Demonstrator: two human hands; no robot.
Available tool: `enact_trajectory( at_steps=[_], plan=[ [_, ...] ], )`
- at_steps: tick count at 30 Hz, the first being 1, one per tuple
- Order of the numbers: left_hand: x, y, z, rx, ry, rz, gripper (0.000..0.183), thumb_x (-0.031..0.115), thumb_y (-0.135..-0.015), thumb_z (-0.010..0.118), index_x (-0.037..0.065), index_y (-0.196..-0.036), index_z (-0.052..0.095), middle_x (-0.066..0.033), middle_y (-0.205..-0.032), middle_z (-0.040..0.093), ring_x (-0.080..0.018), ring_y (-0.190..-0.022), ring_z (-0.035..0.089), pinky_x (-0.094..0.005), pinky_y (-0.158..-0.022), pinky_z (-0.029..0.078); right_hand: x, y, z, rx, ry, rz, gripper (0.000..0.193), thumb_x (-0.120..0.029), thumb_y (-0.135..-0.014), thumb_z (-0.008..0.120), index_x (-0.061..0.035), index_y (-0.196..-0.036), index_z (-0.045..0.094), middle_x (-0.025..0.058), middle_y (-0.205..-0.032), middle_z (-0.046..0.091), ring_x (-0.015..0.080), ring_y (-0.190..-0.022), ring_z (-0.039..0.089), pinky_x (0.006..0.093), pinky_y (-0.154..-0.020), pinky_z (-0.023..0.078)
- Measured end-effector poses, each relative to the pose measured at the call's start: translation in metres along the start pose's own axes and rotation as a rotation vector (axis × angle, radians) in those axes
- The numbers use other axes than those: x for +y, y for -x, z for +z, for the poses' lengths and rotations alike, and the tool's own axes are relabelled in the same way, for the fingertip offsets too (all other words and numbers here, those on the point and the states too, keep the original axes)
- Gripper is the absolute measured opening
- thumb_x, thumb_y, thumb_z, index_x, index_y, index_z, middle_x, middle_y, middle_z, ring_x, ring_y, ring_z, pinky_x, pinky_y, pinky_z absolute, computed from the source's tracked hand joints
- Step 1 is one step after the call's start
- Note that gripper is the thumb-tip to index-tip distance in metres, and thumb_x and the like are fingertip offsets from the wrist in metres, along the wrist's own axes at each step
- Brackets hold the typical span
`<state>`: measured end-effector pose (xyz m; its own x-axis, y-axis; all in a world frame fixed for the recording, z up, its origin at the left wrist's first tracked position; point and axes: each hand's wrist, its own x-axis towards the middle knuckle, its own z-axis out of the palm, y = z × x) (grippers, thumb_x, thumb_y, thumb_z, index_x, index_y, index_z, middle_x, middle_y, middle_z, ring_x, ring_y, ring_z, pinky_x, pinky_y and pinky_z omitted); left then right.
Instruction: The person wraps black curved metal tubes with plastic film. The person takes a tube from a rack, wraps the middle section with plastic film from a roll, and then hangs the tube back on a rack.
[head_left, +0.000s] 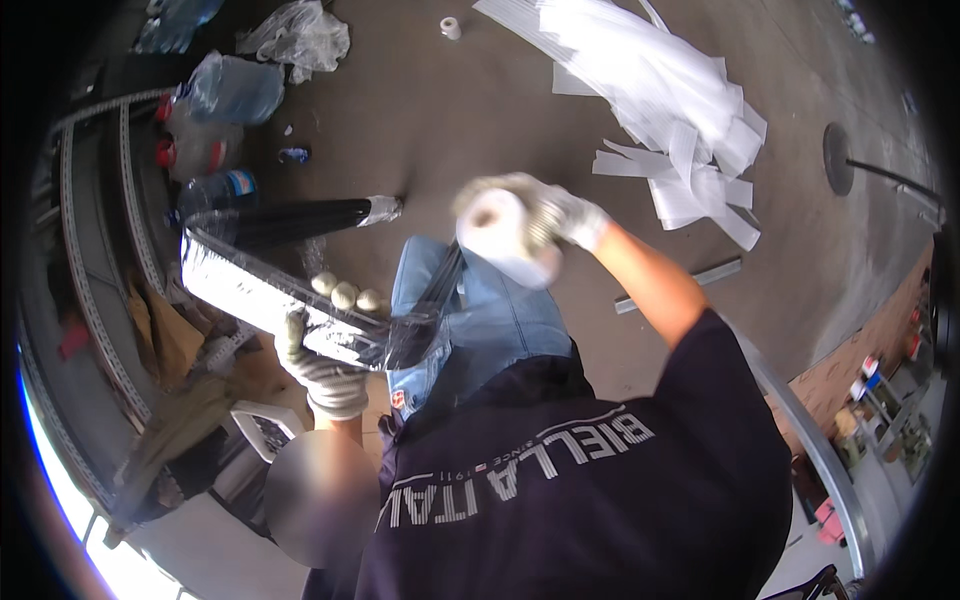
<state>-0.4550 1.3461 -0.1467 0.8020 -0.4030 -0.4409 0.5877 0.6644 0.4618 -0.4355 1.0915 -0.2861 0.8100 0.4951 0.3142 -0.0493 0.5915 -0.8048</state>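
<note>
Both my hands wear pale knit gloves. My left hand (335, 380) grips a long, flat bundle (245, 287) near its closer end, fingers over the top edge and thumb below. Glossy film covers the bundle, dark along its edge and bright white on its side; what lies inside is hidden. A roll of stretch film (508, 240), blurred by motion, is in my right hand (550, 212) above my knees. Dark, pulled film (440, 290) runs from the roll to the bundle's near end. Beyond the bundle lies another long dark wrapped piece (310, 220) with a clear, crinkled tip.
White foam strips (650, 90) lie in a pile at the far right, near a metal bar (680, 285). Large plastic bottles (235, 90), a clear bag (297, 40) and a small roll (450, 28) are on the floor ahead. Metal shelving (85, 270) stands at left.
</note>
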Motion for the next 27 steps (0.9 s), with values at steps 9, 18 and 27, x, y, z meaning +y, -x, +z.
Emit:
enact_trajectory(
  at_steps=[9, 18, 27],
  plan=[
    [0.011, 0.033, -0.021, 0.278, -0.459, 0.163, 0.048, 0.039, -0.088, 0.049, 0.001, -0.116, 0.045, -0.0127, -0.105, 0.056, -0.0223, -0.098, 0.054, -0.0402, -0.091, 0.044, 0.105, -0.167, 0.08, -0.342, -0.658, 0.205, 0.074, 0.003, -0.039, 0.081, -0.0064, -0.107, 0.053, 0.0051, -0.094, 0.061, 0.0186, -0.087, 0.059, 0.0323, -0.076, 0.049],
    [0.002, 0.093, -0.14, 0.638, -1.495, 0.306, 0.037, 0.026, -0.087, 0.053, -0.001, -0.112, 0.046, -0.0087, -0.094, 0.054, -0.0167, -0.083, 0.054, -0.0296, -0.074, 0.047, 0.097, -0.151, 0.136, -0.154, 0.087, 0.225, 0.075, -0.013, -0.04, 0.08, -0.0097, -0.111, 0.056, 0.0074, -0.115, 0.048, 0.0212, -0.111, 0.046, 0.0322, -0.094, 0.039],
    [-0.03, 0.094, -0.121, 0.75, -1.449, 0.256, 0.035, 0.025, -0.087, 0.054, -0.001, -0.109, 0.046, -0.0085, -0.092, 0.054, -0.0164, -0.078, 0.054, -0.0288, -0.069, 0.047, 0.021, -0.059, 0.164, -0.277, 0.489, 0.318, 0.093, -0.02, -0.057, 0.079, -0.0047, -0.133, 0.028, 0.0188, -0.127, 0.037, 0.0337, -0.117, 0.04, 0.0397, -0.095, 0.038]
  ],
)
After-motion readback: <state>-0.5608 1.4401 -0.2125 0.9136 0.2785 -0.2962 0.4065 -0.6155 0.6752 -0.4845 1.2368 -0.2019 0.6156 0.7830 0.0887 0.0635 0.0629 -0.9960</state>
